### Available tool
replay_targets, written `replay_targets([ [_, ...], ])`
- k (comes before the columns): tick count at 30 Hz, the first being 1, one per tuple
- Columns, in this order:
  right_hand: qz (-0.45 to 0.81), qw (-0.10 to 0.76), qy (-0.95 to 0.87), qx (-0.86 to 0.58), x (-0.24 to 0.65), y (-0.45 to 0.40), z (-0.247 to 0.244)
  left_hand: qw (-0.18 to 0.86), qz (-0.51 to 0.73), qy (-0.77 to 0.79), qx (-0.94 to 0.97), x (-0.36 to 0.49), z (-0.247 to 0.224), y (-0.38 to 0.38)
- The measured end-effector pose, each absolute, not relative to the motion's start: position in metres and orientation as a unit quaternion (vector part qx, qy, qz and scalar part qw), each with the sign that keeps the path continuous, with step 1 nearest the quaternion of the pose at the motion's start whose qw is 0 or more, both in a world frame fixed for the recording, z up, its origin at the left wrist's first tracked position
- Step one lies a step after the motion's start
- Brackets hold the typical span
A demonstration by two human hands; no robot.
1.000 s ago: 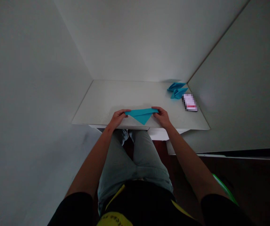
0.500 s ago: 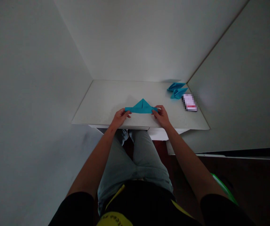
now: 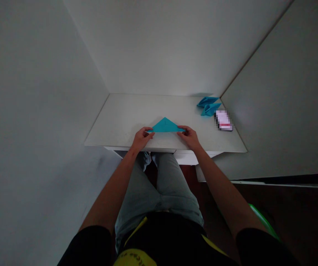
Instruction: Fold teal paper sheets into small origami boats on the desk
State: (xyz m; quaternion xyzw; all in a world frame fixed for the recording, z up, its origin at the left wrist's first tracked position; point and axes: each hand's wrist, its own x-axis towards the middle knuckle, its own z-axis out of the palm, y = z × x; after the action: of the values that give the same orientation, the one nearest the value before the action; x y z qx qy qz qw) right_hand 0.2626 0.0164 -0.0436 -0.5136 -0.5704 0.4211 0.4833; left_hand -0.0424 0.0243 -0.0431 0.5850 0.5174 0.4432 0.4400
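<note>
A folded sheet of blue paper, now a wide, low triangle with its peak away from me, is at the near part of the white table. A short crease line shows near its peak. At its left corner is my left hand, thumb on the near side and fingers over the far side. My right hand has the right corner between thumb and fingers in the same way. Both corner tips are partly hidden by the fingers.
Two folded blue paper boats stand at the table's back right. Close by them lies a phone with a blurred screen. Walls bound the table at the back and sides.
The paper's narrow side strips no longer show; its outline is now a plain triangle. The dark slit at its middle has shrunk to a faint short line. Both thumbs have moved off the paper's face.
</note>
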Motion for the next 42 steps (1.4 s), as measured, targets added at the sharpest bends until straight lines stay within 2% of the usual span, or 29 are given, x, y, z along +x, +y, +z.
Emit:
replay_targets([
  [26,0.38,0.451,-0.607,-0.532,0.258,0.014,-0.044,0.407,0.474,0.531,0.573,-0.04,-0.043,0.023],
  [34,0.362,0.473,-0.597,-0.537,0.257,0.014,-0.045,0.304,0.482,0.529,0.629,-0.041,-0.034,0.02],
  [42,0.363,0.491,-0.584,-0.536,0.258,0.017,-0.049,0.342,0.453,0.535,0.626,-0.039,-0.038,0.016],
])
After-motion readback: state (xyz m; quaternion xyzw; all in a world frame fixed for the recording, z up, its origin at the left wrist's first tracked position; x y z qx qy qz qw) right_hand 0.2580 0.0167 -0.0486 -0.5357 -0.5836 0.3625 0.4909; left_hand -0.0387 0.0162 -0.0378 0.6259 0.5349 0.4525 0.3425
